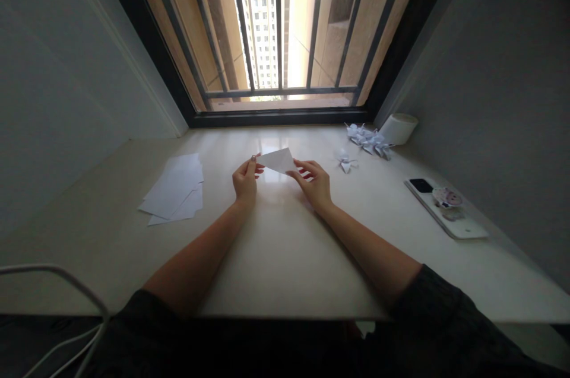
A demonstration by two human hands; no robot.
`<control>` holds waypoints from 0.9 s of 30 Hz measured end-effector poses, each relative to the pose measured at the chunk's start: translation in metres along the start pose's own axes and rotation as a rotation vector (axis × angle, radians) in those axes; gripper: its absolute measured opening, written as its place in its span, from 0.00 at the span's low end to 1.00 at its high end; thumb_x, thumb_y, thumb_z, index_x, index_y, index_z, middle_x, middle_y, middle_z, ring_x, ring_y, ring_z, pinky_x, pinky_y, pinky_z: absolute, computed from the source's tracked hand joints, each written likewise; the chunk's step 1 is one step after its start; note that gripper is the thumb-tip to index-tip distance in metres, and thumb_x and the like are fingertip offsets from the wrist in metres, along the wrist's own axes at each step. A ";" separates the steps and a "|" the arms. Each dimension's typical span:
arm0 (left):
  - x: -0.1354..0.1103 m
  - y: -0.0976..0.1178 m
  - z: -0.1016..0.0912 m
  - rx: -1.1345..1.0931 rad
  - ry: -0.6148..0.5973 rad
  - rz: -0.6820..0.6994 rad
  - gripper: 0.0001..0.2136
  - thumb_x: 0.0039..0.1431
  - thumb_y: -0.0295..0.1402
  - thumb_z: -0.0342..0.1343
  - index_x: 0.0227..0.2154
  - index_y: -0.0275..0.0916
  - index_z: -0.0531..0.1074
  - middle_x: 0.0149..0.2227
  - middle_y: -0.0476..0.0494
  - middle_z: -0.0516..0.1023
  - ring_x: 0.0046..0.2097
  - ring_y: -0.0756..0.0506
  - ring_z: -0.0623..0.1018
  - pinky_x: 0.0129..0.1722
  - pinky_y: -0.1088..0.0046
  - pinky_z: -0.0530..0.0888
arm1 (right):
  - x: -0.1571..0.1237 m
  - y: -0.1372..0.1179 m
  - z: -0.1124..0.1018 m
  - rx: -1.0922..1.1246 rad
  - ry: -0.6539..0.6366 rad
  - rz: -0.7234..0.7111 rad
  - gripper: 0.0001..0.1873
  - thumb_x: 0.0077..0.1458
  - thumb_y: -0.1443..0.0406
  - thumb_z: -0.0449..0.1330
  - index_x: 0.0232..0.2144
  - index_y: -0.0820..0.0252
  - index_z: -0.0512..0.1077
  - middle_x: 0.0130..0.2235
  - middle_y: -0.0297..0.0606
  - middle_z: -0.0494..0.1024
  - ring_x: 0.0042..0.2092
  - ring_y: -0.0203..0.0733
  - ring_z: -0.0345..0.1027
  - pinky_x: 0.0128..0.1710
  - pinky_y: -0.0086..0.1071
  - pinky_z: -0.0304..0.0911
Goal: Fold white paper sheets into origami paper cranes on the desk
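Folded paper (278,159), pinched by both hands (246,181) (315,184), has its gripped ends partly hidden.

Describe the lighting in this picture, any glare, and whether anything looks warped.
Head view: light comes from the bright window, with glare on the white worktop near the folded paper; dark sleeves show little detail; the black frame splays toward the top, likely wide-angle distortion.

free: counter (285,265) between forearms (205,247) | blocked ahead: held paper (278,160), window frame (280,118) | left: sheets (173,184) | right: phone (454,219)
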State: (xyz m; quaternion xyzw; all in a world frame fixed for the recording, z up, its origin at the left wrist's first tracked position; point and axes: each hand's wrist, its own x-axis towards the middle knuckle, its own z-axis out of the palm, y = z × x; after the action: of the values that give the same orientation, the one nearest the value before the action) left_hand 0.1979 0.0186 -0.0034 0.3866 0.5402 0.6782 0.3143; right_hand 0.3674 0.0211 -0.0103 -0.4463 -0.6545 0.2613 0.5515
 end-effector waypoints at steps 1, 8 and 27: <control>0.000 0.000 0.000 0.000 0.001 -0.003 0.20 0.52 0.47 0.53 0.39 0.38 0.77 0.26 0.47 0.75 0.26 0.52 0.72 0.24 0.78 0.63 | 0.000 -0.001 0.000 -0.001 0.001 -0.008 0.17 0.47 0.54 0.62 0.38 0.54 0.75 0.38 0.38 0.75 0.33 0.39 0.68 0.30 0.33 0.65; -0.002 0.004 0.001 0.021 -0.065 0.011 0.20 0.53 0.49 0.52 0.41 0.40 0.76 0.33 0.45 0.77 0.32 0.50 0.73 0.31 0.76 0.66 | 0.001 -0.002 0.000 0.051 -0.013 -0.033 0.14 0.52 0.53 0.57 0.24 0.57 0.71 0.30 0.36 0.73 0.36 0.40 0.66 0.33 0.32 0.62; -0.002 -0.005 0.001 0.207 -0.170 0.114 0.16 0.46 0.46 0.59 0.21 0.37 0.73 0.23 0.49 0.71 0.28 0.51 0.67 0.28 0.76 0.63 | 0.009 0.014 0.001 0.287 0.207 0.311 0.20 0.44 0.48 0.60 0.25 0.59 0.72 0.15 0.25 0.59 0.18 0.31 0.50 0.19 0.28 0.46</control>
State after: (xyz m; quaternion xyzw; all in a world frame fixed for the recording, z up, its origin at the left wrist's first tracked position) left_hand 0.1999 0.0187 -0.0085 0.5030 0.5560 0.6004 0.2781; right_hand 0.3705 0.0359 -0.0179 -0.4831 -0.4742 0.3863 0.6265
